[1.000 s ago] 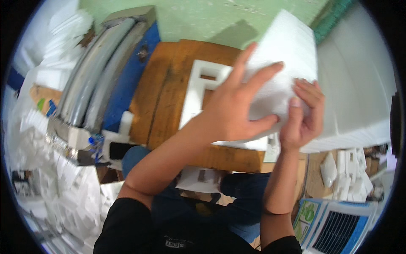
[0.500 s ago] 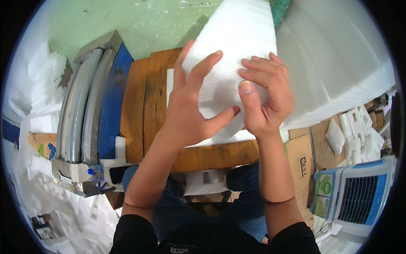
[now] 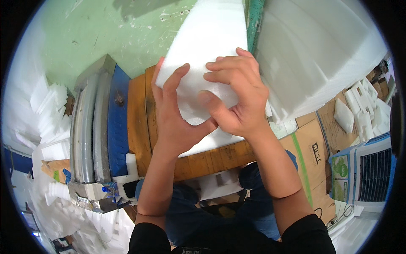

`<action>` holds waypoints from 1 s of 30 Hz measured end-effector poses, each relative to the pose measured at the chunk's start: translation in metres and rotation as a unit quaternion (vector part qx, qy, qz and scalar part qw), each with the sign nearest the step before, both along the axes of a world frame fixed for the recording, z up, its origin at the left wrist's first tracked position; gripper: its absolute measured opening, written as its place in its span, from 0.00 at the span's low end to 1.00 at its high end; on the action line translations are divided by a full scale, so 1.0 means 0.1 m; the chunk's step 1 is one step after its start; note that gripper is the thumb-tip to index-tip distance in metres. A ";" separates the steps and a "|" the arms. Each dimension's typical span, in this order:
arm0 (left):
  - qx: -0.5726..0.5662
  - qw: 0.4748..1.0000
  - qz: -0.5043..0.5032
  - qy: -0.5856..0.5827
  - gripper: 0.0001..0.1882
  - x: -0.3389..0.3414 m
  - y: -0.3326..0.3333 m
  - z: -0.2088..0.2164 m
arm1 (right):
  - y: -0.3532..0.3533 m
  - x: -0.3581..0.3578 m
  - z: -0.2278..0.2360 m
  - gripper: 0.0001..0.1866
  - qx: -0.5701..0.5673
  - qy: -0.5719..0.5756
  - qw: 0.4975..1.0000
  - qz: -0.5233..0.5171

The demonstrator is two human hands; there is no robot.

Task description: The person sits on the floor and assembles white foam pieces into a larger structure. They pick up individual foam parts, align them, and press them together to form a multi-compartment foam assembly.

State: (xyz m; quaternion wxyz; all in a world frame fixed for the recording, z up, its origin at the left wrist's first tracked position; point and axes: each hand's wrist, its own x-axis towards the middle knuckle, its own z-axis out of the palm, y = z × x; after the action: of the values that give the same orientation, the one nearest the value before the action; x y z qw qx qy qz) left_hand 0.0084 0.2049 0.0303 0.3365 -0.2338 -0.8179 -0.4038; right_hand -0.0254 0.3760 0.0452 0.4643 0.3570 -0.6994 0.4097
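A white foam block (image 3: 211, 46) is held up above a wooden workbench (image 3: 139, 122). The left hand (image 3: 175, 122) grips its lower left edge, the right hand (image 3: 234, 99) presses fingers closed against its face. Stacked foam sheets (image 3: 321, 55) lie right.

Foam block (image 3: 211, 46): above wooden bench (image 3: 137, 122), between both hands. Roller machine (image 3: 91, 135) at 9 o'clock; foam stack (image 3: 321, 55) at 2 o'clock.

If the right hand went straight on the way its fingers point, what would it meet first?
The right hand points leftward across the white foam block; it would probably meet the left hand's fingers first, though depth is unclear.
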 end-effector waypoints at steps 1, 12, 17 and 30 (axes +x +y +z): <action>0.000 1.000 0.010 0.010 0.51 -0.01 0.01 0.00 | 0.00 0.01 0.00 0.17 0.005 -0.015 1.000 0.009; 0.226 0.966 0.095 -0.085 0.35 -0.14 -0.66 0.02 | 0.31 -0.25 -0.18 0.40 0.018 -0.166 0.986 -0.026; 0.274 0.952 0.107 -0.087 0.25 -0.34 -1.28 -0.16 | 0.62 -0.72 -1.33 0.44 0.060 -0.570 0.799 -0.182; 0.327 0.907 0.222 -0.143 0.36 -0.27 -1.76 -0.33 | 0.32 -0.48 -1.59 0.45 -0.158 -0.714 0.679 0.069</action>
State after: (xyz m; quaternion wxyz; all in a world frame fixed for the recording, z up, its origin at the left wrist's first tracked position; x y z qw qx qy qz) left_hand -0.0183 0.0288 -0.0024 0.3546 0.1372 -0.7102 -0.5925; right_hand -0.0735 0.4077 -0.1136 -0.1561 -0.0753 -0.7165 0.6757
